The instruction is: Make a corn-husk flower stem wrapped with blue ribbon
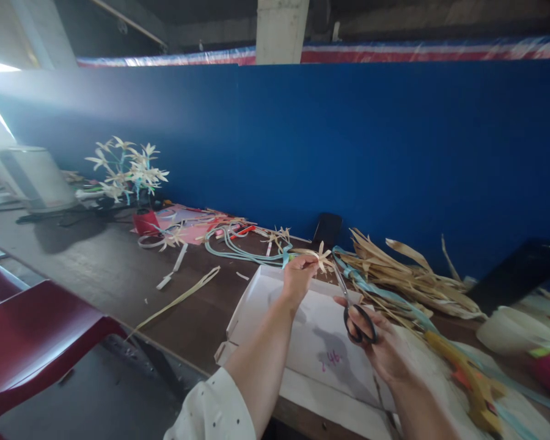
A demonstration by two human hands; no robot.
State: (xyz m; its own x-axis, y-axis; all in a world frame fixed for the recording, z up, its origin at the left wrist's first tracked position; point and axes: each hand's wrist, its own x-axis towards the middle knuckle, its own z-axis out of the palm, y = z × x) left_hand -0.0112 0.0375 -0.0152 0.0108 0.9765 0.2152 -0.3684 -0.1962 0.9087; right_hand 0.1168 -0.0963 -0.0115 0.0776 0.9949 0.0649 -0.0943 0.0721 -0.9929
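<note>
My left hand (297, 280) pinches a small pale flower (322, 258) that looks made of dried husk, its petals spread to the right of my fingertips. In my right hand (382, 345) is a pair of scissors (341, 282) with black handles, my fingers through the loops. The blades point up and away, their tips close beside the petals; whether they touch I cannot tell. Beneath both hands lies a shallow white cardboard box (250, 302) with pink handwriting on it.
Dried husks (403, 284) and a yellow glue gun (470, 382) lie right, near a white bowl (516, 330). Light-blue cord (229, 252) and pink paper (195, 232) are left. Further left stand husk flowers (132, 165) in a red pot (145, 222), a kettle (36, 177) and a red chair (36, 342).
</note>
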